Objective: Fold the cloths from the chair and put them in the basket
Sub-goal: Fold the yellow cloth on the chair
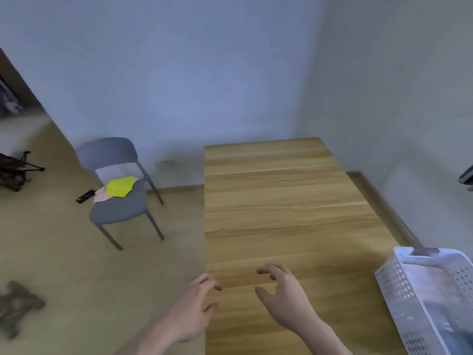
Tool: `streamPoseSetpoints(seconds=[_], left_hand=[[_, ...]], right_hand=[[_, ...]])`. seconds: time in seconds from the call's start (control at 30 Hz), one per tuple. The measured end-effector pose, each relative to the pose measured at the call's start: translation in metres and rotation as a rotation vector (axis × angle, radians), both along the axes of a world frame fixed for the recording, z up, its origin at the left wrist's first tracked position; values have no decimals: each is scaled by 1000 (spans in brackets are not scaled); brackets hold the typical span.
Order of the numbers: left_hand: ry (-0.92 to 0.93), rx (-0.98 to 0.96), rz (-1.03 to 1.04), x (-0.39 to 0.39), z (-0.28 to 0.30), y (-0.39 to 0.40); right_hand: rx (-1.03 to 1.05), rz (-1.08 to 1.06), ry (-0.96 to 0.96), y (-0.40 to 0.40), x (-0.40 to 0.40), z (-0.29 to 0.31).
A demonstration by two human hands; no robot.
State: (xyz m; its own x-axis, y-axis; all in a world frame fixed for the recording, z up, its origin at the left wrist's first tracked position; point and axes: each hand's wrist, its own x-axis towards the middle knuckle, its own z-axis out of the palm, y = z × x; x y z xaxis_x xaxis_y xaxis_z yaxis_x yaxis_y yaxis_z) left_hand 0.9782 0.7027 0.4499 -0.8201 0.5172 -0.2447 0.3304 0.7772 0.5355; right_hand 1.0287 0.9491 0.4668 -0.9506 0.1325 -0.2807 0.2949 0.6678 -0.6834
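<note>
Two cloths at least remain on the grey chair point(117, 201), so the step in hand looks like fetching the next one. Largest in view is the wooden bench point(294, 213), bare across most of its top. The chair stands on the floor off the bench's left side, well apart from it. A white perforated basket point(399, 298) sits at the bench's near right edge, with something pale already inside, too blurred to name. On the seat a yellow cloth point(119, 186) lies over a pale pink cloth point(101, 197). Both hands hover low over the bench's near end, the left hand point(194, 311) at its left edge and the right hand point(284, 298) beside it, fingers loosely curled, holding nothing. To do this well, step left, lift one cloth only, and spread it flat before folding.
</note>
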Motion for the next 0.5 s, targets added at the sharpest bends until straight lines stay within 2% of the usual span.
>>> streamPoseSetpoints(seconds=[0.13, 0.3, 0.5], left_hand=[[21, 41, 126, -9, 2, -149], [7, -19, 296, -17, 18, -327], [69, -71, 424, -47, 45, -460]], right_hand=[[-5, 130, 1, -148, -40, 0], [-3, 263, -38, -318, -86, 11], [-32, 361, -20, -451, -133, 25]])
